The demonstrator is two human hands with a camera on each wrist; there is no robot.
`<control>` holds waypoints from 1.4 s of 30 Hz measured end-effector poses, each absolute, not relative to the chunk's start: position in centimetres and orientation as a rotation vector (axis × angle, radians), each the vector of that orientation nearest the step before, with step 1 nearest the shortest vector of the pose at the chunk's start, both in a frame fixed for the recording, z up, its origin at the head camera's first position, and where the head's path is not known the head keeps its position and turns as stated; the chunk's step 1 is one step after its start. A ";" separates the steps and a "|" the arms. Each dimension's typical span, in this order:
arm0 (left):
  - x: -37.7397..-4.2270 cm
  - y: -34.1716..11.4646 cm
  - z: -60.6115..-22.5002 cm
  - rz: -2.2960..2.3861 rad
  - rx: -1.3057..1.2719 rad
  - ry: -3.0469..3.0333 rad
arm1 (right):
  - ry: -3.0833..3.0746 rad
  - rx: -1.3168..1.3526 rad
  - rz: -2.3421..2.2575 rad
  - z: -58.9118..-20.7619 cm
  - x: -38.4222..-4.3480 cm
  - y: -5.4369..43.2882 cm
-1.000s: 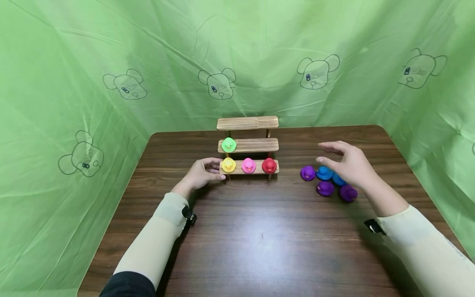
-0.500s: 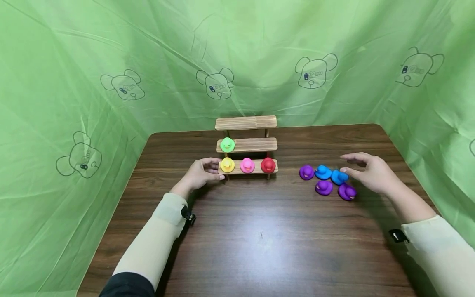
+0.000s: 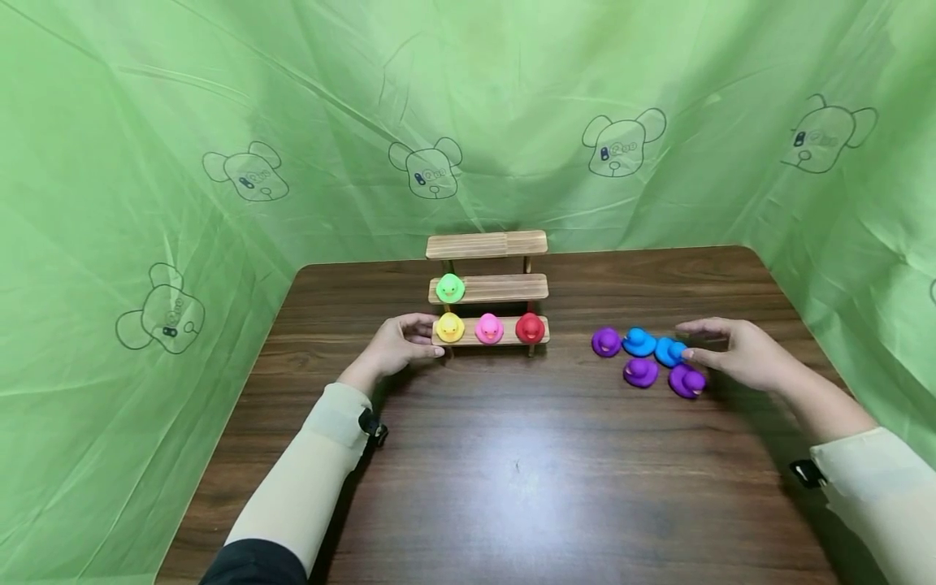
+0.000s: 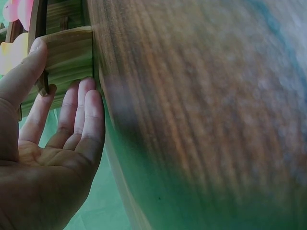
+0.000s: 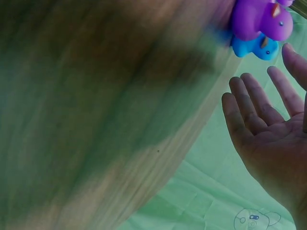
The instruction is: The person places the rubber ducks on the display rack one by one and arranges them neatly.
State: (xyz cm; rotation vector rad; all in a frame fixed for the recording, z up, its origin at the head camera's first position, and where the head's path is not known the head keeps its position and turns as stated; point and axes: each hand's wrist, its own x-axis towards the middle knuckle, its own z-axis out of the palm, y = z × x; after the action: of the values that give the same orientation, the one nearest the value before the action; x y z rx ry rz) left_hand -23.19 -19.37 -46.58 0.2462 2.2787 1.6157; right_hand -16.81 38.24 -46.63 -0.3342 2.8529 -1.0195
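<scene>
A three-tier wooden rack [image 3: 504, 287] stands at the back of the table. Its lowest step bears a yellow rubber duck [image 3: 449, 327], a pink one [image 3: 489, 328] and a red one [image 3: 530, 327]; a green duck [image 3: 449, 288] sits on the middle step. My left hand [image 3: 393, 348] holds the rack's left end, thumb in front and fingers behind. To the right lie two blue ducks [image 3: 639, 342] and three purple ducks [image 3: 641, 372]. Beside the nearer blue duck [image 3: 670, 351], my right hand [image 3: 749, 355] hovers with fingers and thumb spread, nothing in its grasp.
The rack's top step [image 3: 486, 244] carries no duck. A dark wooden table [image 3: 468, 455] lies under everything. Green cloth [image 3: 512, 97] with mouse-like drawings hangs behind and at both sides.
My right hand has moved right from above the ducks and down to the right side of the nearer blue duck. The left hand stays on the rack.
</scene>
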 end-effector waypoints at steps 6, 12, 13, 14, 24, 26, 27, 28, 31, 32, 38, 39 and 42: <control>-23.0 -19.3 -46.6 1.610 0.236 2.281 | 2.833 -0.369 -1.054 -47.3 -16.6 38.3; -23.0 -19.3 -46.6 1.605 0.232 2.289 | 2.833 -0.413 -1.070 -47.7 -16.6 38.1; -23.0 -19.3 -46.7 1.605 0.232 2.289 | 2.837 -0.414 -1.064 -47.7 -16.6 38.0; -23.0 -19.3 -46.7 1.603 0.232 2.289 | 2.841 -0.414 -1.060 -47.7 -16.6 38.0; -23.0 -19.3 -46.7 1.607 0.232 2.290 | 2.878 -0.374 -0.997 -48.0 -16.5 37.9; -23.0 -19.3 -46.6 1.605 0.233 2.294 | 2.883 -0.363 -0.994 -48.0 -16.5 37.9; -23.0 -19.3 -46.6 1.604 0.234 2.297 | 2.885 -0.361 -0.994 -48.0 -16.5 37.9; -23.0 -19.2 -46.6 1.602 0.235 2.298 | 2.888 -0.357 -0.993 -48.0 -16.6 37.9; -23.0 -19.2 -46.5 1.597 0.235 2.298 | 2.897 -0.331 -0.990 -47.9 -16.6 37.9; -23.0 -19.2 -46.5 1.596 0.235 2.298 | 2.899 -0.308 -0.990 -47.8 -16.6 37.9; -23.0 -19.3 -46.4 1.600 0.237 2.298 | 2.885 -0.183 -1.012 -47.3 -16.5 37.9; -23.1 -19.3 -46.5 1.600 0.235 2.297 | 2.885 -0.177 -1.018 -47.2 -16.5 37.9; -23.7 -19.5 -47.5 1.594 0.232 2.297 | 2.916 -0.183 -1.027 -46.9 -16.4 37.8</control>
State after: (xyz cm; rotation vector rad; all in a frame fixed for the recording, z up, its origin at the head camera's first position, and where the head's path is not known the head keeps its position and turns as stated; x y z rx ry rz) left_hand -23.73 -19.53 -47.51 0.2323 2.2966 1.5940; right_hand -16.44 37.75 -46.88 -0.1831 2.9161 -1.0273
